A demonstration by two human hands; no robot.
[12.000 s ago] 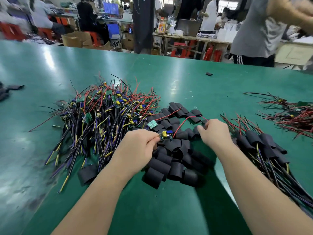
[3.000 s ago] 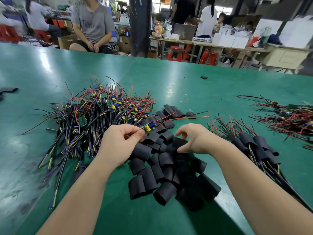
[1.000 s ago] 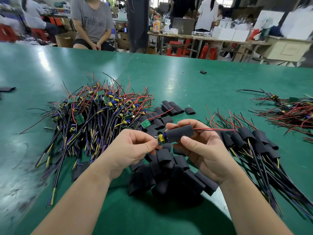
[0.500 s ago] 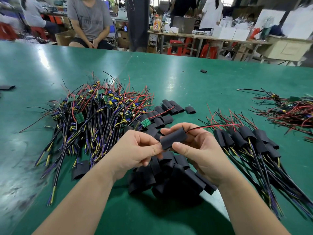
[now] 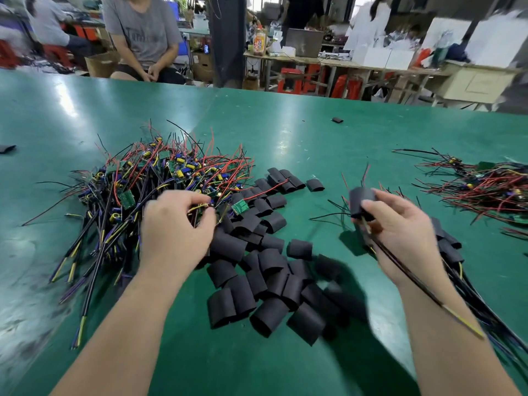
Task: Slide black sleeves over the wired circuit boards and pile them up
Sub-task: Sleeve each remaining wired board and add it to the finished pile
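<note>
Green desk (image 5: 314,144), head view, hands blurred by motion

Change vs 0.5 s ago: the hands then met at centre on one sleeve; now they are well apart. The right hand (image 5: 400,230) has carried the sleeved board (image 5: 360,200) to the right, and the left hand (image 5: 177,227) has gone back to the heap of unsleeved boards (image 5: 137,184).

Position: the sleeved board sits at the tips of the right fingers (image 5: 380,205), which curl round it, held above the desk just left of the finished pile (image 5: 450,250). Red and black leads stick out of its top; its black cable (image 5: 414,281) trails down across the right wrist. The left fingers (image 5: 197,221) are curled and pinch a wire lead (image 5: 200,207) at the near right edge of the unsleeved heap.

Counts: one sleeved board in hand. Three heaps of wired boards: unsleeved at left, finished at right partly under the right hand, and a far heap (image 5: 483,187) at the right edge. One heap of loose sleeves (image 5: 265,270) between the hands, too many to count exactly. Two stray sleeves: one far (image 5: 337,120), one at the left edge (image 5: 6,149)
</note>
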